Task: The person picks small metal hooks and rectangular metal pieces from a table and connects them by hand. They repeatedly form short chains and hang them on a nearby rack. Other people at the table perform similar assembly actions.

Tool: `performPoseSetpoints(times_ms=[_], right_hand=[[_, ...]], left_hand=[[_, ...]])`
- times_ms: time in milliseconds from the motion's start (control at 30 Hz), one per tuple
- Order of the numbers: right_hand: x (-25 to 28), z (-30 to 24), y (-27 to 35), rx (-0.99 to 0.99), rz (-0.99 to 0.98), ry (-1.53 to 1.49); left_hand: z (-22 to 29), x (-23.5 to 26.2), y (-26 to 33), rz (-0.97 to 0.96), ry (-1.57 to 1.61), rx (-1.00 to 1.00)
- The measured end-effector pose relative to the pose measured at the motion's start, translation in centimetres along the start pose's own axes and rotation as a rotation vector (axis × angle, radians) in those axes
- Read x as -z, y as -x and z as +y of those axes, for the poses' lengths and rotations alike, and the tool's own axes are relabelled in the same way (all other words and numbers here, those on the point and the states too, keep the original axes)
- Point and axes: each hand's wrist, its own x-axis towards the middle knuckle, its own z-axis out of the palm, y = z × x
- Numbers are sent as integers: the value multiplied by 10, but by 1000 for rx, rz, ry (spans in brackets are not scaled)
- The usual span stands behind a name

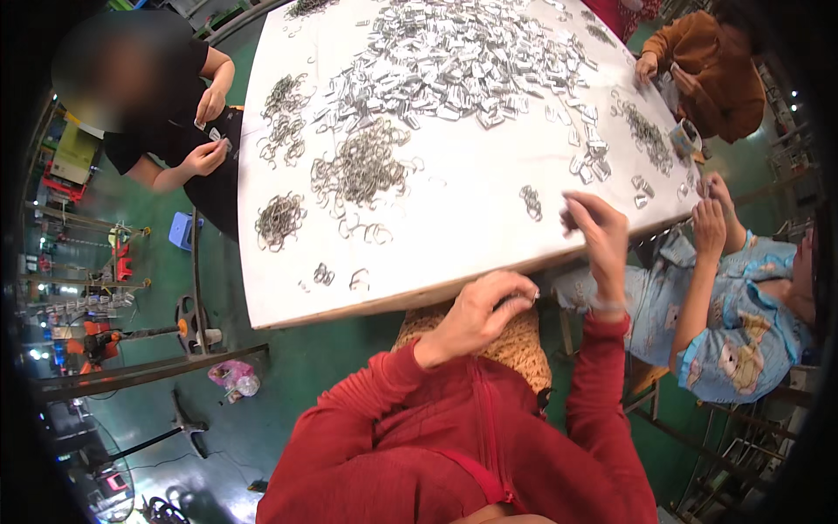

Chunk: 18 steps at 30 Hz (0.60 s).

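Note:
My left hand [484, 314] is in front of the table's near edge, thumb and forefinger curled together. A tiny bright bit shows at their tips, too small to name. My right hand [601, 240] is raised over the near edge, farther right. Its thumb and forefinger reach leftward, apart, and the fingertips are blurred; nothing shows clearly between them. Just left of these fingertips lies a small cluster of metal rings [531, 203] on the white table [463, 236]. Several loose rings [359, 279] lie near the front edge on the left.
A large heap of flat silver metal pieces [463, 61] covers the far middle. Piles of curved metal rings [362, 166] lie left of it. Co-workers sit at the left, at the far right and close by on my right, where a patterned blue sleeve [738, 362] shows.

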Motion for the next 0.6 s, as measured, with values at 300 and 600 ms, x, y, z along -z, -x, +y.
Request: performPoseSetpoints(times_ms=[300, 600], right_hand=[[-94, 117, -212, 221, 75, 655], [-65, 116, -227, -13, -138, 639]], left_hand=[[-20, -9, -2, 44, 2, 50], [-16, 0, 0, 82, 129, 47]])
